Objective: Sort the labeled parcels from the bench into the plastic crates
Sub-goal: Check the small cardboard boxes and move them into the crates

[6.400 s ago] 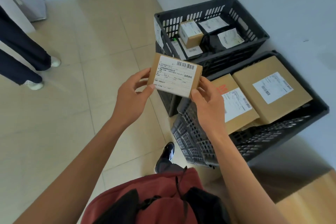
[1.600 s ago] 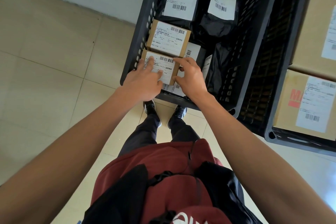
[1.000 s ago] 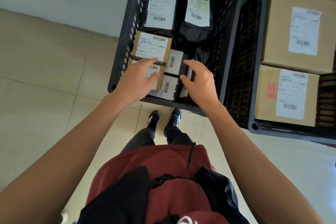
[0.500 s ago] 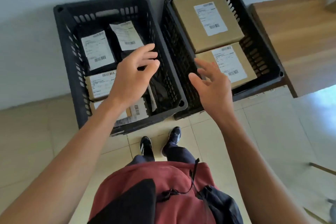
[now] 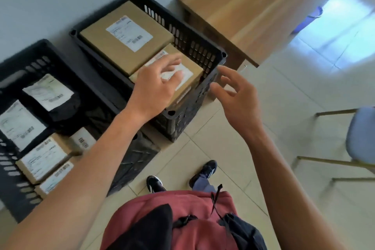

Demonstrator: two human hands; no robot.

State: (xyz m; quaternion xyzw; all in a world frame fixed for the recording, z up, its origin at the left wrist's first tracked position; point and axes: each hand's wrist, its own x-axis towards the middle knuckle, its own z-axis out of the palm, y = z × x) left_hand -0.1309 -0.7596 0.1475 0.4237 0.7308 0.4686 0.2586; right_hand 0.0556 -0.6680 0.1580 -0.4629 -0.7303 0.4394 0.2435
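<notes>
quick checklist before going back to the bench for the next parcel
1. Left hand free: ok, fingers relaxed, holding nothing.
2. Right hand free: ok, open.
3. Small parcels inside left crate: ok.
4. Two large boxes inside right crate: ok.
5. Bench within reach: ok, just beside the right crate.
6. Parcels left on bench: cannot tell, mostly out of view.

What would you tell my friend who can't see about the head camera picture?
Two empty hands, the left hand and right hand, reach out above two black crates on the floor. The right crate holds two big brown boxes; the left crate holds small boxes and black bags. A wooden bench stands beside them.
</notes>
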